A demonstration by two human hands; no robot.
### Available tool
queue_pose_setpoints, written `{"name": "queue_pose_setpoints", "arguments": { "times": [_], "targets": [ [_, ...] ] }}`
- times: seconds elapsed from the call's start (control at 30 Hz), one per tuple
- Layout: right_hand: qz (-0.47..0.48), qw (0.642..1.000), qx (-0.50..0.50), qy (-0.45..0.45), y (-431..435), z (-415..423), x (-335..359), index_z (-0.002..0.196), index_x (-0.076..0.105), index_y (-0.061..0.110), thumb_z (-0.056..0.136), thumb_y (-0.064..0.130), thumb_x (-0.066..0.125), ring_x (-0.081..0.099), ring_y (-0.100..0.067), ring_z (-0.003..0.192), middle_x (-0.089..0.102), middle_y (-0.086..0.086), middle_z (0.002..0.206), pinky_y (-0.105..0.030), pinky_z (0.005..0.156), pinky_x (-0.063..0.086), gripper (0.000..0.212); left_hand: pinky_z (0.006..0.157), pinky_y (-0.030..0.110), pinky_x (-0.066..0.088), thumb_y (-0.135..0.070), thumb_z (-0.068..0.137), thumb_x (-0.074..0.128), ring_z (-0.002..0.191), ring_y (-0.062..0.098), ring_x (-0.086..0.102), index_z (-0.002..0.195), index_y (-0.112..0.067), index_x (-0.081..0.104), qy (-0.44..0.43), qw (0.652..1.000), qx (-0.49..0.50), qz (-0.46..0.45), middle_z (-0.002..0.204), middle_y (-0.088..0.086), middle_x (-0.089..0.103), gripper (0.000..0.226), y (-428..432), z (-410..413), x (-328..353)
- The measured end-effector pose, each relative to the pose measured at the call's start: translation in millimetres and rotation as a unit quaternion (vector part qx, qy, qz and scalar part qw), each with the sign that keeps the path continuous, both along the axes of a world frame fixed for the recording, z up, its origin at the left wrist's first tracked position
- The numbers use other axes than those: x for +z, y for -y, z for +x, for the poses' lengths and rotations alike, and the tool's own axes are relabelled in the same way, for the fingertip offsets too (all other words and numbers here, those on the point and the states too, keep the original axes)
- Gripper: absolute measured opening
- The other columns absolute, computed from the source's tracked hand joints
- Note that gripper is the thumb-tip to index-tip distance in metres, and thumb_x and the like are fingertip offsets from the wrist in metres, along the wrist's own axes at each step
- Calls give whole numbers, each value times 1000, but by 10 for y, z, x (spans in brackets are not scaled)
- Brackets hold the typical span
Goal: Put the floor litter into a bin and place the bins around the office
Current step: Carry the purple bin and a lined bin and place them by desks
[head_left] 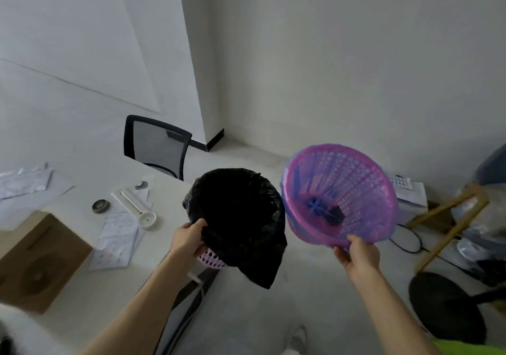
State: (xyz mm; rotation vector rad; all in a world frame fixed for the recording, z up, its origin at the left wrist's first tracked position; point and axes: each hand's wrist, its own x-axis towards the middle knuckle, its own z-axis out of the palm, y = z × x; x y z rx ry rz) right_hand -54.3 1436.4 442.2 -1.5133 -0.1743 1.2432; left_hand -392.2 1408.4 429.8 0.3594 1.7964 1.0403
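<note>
The white, smooth-topped desk (pixel 104 300) fills your view from 8 to 10 o'clock, with a flat brown cardboard box (pixel 41 258) lying on its near corner at 8 o'clock and a black mesh-backed chair (pixel 156 146) standing beyond its far edge at 10 o'clock. Near the middle of the view, your left hand (pixel 189 239) curls around the rim of a round pink perforated bin (pixel 210 257), gripping it through the crinkled black plastic bag (pixel 238 217) that lines it and drapes loosely over its side; the bin is held in the air just past the desk edge. At 3 o'clock, your right hand (pixel 361 256) pinches the near rim of a second bin (pixel 339 195), a round pink lattice basket lined with thin, glossy purple film and tilted so its mouth faces you. A small dark item (pixel 334 213) lies at its bottom; what it is cannot be told. The two bins are just beside each other, almost touching. Creased white papers (pixel 117 234) lie on the desk at 9 o'clock, with a small grey metal ring (pixel 100 206) beside them.
</note>
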Motion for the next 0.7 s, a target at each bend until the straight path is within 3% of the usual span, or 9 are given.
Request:
{"name": "queue_pose_setpoints", "arguments": {
  "times": [0.13,0.27,0.33,0.43,0.57,0.7],
  "targets": [
    [-13,1000,14,-7,-1025,186,-113,115,56,8,90,-2,51,60,-27,64,60,-14,88,-21,39,52,27,51,28,41,-23,92,61,43,18,40,88,-7,54,-9,999,33,-9,57,7,41,18,-955,212,-40],
    [-6,999,31,-5,-1960,316,-53,118,56,5,89,-3,51,58,-28,62,59,-21,101,-21,36,50,30,53,27,49,-21,93,61,51,20,48,91,-8,57,18,997,75,4,65,10,48,14,-1679,397,49],
    [-14,998,53,4,-2453,317,-17,121,56,3,90,-3,51,57,-28,61,58,-22,102,-21,36,50,33,53,26,51,-21,93,61,47,16,54,90,-9,60,17,995,99,6,63,6,54,12,-2025,439,103],
    [-10,997,81,1,-3203,225,8,121,56,3,89,-2,52,57,-27,60,59,-21,96,-21,36,50,32,51,26,45,-18,91,60,29,10,44,82,-9,56,27,991,130,16,42,-3,47,13,-2597,357,184],
    [-13,993,114,-1,-4193,-64,-30,119,56,6,89,-2,53,59,-28,63,61,-20,97,-21,38,51,32,37,21,41,-16,90,59,24,10,40,75,-9,52,38,985,167,21,37,-2,41,17,-3397,146,253],
    [-16,989,147,-5,-5091,-489,-36,116,56,6,89,-2,52,60,-30,63,60,-16,83,-21,35,49,28,48,26,53,-17,91,59,27,10,38,74,-11,49,69,974,211,39,39,-1,37,21,-4190,-175,303]
  ]
}}
